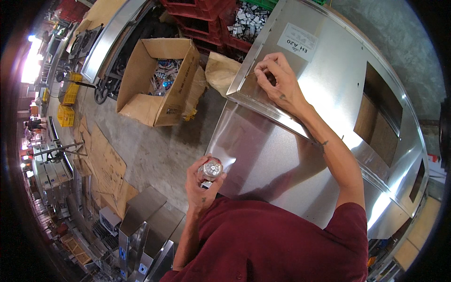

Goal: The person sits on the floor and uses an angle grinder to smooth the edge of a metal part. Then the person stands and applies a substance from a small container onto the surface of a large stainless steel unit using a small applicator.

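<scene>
My left hand (203, 184) is wrapped round a small clear round container (213, 169), seen end-on, in front of my body. A shiny, pale surface shows at its round end; what is inside I cannot make out. My right hand (280, 84) reaches over a large sheet-metal housing (329, 75), close to its left corner. Its fingers are curled together in a pinch, and a thin sliver seems to stick out at the fingertips, too small to name. A white label (297, 41) is stuck on the metal just beyond this hand.
The housing has a large rectangular cutout (378, 115) on the right. A cardboard box (183, 89) of small mixed parts stands on the floor at left. Behind it are stacked red crates (199, 26), one with metal pieces. Flattened cardboard (105, 157) and bent metal parts (145, 207) lie left.
</scene>
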The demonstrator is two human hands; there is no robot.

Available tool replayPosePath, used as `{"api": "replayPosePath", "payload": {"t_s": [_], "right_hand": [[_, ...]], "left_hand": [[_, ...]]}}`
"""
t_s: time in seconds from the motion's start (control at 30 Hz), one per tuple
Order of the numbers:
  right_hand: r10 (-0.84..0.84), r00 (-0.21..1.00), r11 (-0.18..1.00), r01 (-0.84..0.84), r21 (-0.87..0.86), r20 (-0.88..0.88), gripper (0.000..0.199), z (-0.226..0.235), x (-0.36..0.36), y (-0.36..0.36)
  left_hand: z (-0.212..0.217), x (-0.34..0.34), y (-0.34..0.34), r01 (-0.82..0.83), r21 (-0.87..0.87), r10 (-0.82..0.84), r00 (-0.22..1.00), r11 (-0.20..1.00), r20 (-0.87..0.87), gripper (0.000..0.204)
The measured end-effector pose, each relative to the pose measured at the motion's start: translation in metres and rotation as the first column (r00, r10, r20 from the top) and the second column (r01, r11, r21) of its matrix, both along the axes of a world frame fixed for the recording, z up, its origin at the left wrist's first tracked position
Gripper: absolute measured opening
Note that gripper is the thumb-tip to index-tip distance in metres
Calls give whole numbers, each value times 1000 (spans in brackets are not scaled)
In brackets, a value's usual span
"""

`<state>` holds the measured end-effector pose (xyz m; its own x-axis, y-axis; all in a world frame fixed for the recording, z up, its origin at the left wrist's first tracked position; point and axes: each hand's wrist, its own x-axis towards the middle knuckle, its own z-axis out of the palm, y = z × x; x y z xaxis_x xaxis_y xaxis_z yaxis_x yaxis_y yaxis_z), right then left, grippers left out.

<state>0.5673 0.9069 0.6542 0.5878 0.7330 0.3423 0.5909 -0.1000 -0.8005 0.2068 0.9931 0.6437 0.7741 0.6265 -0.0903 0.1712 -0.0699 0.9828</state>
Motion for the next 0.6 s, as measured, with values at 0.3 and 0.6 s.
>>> {"api": "replayPosePath", "payload": {"t_s": [0.3, 0.6], "right_hand": [[-4, 1000, 1000, 4, -12, -9, 19, 1, -1, -1], [-47, 988, 995, 59, 76, -149, 16, 5, 0, -4]], "left_hand": [[3, -4, -3, -27, -8, 27, 999, 1000, -19, 65], [17, 4, -4, -33, 41, 35, 998, 999, -49, 63]]}}
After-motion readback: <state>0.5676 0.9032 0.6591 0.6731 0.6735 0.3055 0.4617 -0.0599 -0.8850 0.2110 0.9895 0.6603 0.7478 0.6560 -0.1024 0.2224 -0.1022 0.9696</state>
